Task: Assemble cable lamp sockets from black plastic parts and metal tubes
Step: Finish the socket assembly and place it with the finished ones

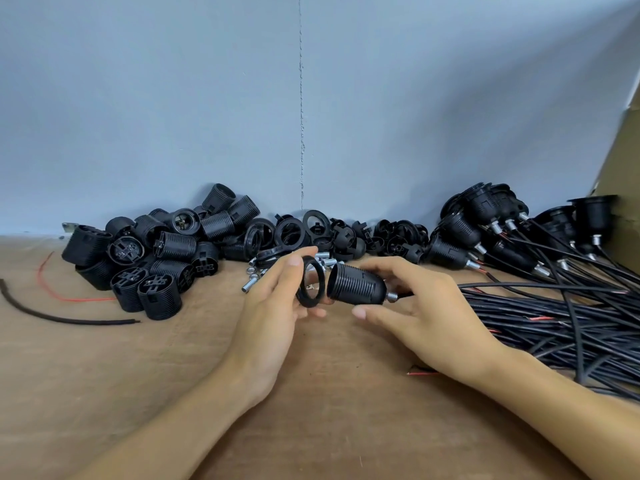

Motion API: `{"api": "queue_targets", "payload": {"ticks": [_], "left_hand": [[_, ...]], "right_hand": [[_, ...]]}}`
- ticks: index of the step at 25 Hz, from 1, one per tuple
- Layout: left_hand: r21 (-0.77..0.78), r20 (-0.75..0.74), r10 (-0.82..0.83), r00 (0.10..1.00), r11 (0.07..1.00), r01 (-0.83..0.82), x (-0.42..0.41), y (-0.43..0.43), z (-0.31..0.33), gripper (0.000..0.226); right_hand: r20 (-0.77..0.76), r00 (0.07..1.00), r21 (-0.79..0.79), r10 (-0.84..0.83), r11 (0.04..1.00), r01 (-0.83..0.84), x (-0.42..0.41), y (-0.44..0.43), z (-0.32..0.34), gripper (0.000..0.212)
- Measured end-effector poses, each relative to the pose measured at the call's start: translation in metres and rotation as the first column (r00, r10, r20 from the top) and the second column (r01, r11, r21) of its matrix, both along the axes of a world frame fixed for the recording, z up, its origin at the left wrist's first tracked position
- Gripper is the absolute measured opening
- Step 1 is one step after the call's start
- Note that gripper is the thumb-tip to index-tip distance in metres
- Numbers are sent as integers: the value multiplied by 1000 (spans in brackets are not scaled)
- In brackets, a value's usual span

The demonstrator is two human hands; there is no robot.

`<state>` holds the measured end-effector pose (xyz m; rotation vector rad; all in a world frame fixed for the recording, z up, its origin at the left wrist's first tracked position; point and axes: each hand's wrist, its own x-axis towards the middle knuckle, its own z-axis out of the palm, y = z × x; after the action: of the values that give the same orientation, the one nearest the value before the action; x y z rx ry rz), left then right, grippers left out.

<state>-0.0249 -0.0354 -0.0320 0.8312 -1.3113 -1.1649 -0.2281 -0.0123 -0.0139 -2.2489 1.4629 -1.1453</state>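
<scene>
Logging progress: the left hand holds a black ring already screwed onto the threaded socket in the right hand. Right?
Not quite: in the head view the black ring in the left hand is not yet on the threaded socket, just off its open end. The right hand does hold the socket.

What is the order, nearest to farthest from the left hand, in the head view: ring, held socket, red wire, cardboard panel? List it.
1. ring, held by the left hand itself.
2. socket, just to the right, in the right hand.
3. red wire, lying far left.
4. cardboard panel, at the far right edge.
</scene>
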Motion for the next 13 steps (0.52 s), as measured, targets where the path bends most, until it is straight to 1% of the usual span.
{"api": "queue_targets", "payload": {"ticks": [2, 4, 6, 10, 13], "left_hand": [[53, -70, -79, 994, 995, 83, 0, 0, 0, 31], [76, -107, -100, 989, 991, 108, -1, 1, 0, 33], [82, -86, -84, 993, 992, 91, -1, 2, -1, 33], [77, -22, -50, 999, 996, 51, 0, 5, 0, 30], [56, 13, -38, 999, 998, 38, 3, 4, -1, 46]], "right_hand": [[-38, 999, -54, 11, 998, -13, 2, 2, 0, 48], [-100, 995, -108, 19, 994, -30, 3, 4, 1, 49], [-122, 992, -131, 19, 991, -35, 3, 5, 2, 48], [-103, 994, -127, 23, 991, -36, 1, 4, 0, 48], [-97, 995, -103, 35, 994, -45, 2, 4, 1, 48]]}}
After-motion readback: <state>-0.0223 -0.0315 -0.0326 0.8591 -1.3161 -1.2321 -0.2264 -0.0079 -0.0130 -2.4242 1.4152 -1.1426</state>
